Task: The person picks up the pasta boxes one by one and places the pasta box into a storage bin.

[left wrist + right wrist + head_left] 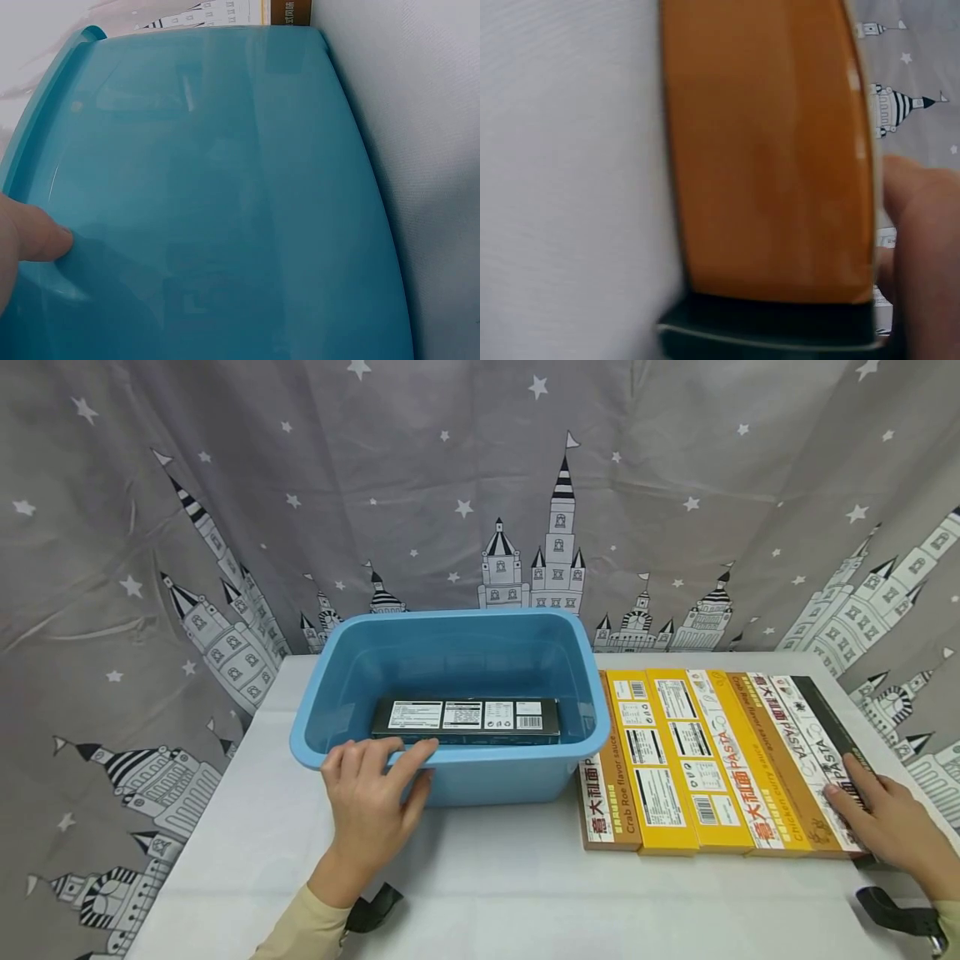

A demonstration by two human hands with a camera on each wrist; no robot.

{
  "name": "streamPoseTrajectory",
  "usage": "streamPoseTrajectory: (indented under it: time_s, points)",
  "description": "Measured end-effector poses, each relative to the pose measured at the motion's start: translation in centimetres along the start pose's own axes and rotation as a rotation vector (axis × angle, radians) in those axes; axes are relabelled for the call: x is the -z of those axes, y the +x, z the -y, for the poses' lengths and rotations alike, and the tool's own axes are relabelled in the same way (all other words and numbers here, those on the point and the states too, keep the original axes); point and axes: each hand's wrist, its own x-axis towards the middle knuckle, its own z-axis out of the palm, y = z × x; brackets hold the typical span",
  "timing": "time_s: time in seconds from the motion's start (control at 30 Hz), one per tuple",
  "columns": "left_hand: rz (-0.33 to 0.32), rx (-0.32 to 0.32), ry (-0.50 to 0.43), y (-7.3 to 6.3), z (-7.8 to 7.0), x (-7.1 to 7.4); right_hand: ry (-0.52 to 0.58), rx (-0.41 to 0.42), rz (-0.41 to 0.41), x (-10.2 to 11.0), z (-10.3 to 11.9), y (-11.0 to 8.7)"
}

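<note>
In the head view my left hand [375,802] grips the near rim of a blue plastic bin [487,777], its fingers hooked over the edge. The left wrist view shows the thumb [41,236] against the bin's outer wall. A black box [427,714] with white label panels lies inside. My right hand [892,822] rests over a dark box [821,710] at the right end of a row of pasta boxes. Its thumb and index finger extend across the neighbouring white-and-brown pasta box [783,735]; the other fingers are largely hidden.
Several yellow, white and brown pasta boxes [682,760] lie side by side, right of the bin. A white cloth [525,893] covers the table. Behind hangs a grey curtain [420,468] printed with castles and stars. Black straps [375,906] show at both wrists.
</note>
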Motion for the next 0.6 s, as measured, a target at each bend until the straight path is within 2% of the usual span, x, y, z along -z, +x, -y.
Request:
streamPoseTrajectory:
  time_s: [0.23, 0.6]
  points:
    - [-0.012, -0.005, -0.008, 0.1, 0.0, -0.1, 0.001, -0.07, -0.006, -0.5, -0.5, -0.6]
    - [-0.017, 0.002, -0.002, 0.1, 0.0, 0.0, -0.026, -0.075, -0.087, -1.3, -1.9, -2.0]
